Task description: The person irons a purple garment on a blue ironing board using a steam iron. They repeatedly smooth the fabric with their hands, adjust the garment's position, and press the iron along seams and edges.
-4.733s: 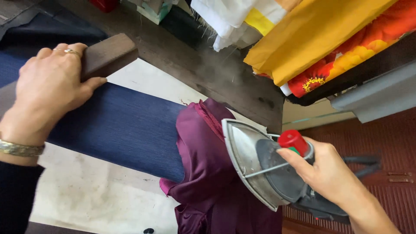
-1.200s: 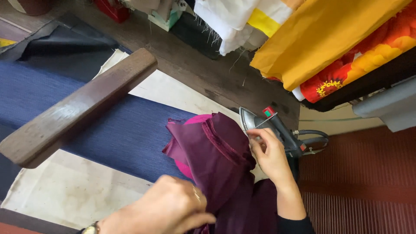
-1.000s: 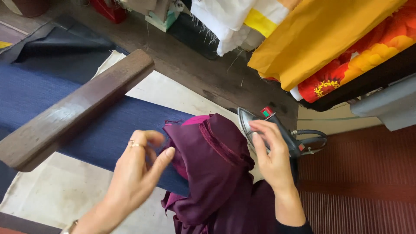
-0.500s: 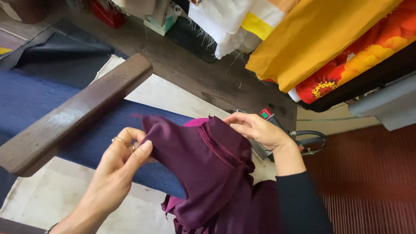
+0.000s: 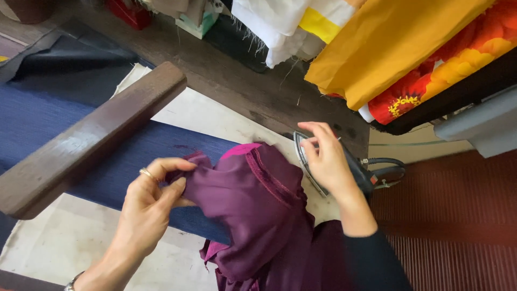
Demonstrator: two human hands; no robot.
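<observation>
A purple satin garment [image 5: 253, 205] is draped over the end of a blue padded sleeve board [image 5: 102, 156]. My left hand [image 5: 148, 207] pinches the garment's left edge between thumb and fingers, a ring on one finger. My right hand [image 5: 326, 159] hovers at the garment's right side, fingers spread, right in front of a clothes iron [image 5: 350, 167] standing on its heel; whether it touches the cloth or the iron I cannot tell. A long dark wooden block [image 5: 89, 140] lies across the blue board.
White padded cloth [image 5: 59, 253] covers the table under the board. Dark fabric [image 5: 59, 62] lies at the far left. Stacked yellow [image 5: 393, 43], white and red-flowered fabrics hang at the upper right. A red ribbed mat [image 5: 458, 226] is at the right.
My right hand set the iron down upright at the right. My left hand left the wooden block and took hold of the purple garment's edge, pulling it left over the board.
</observation>
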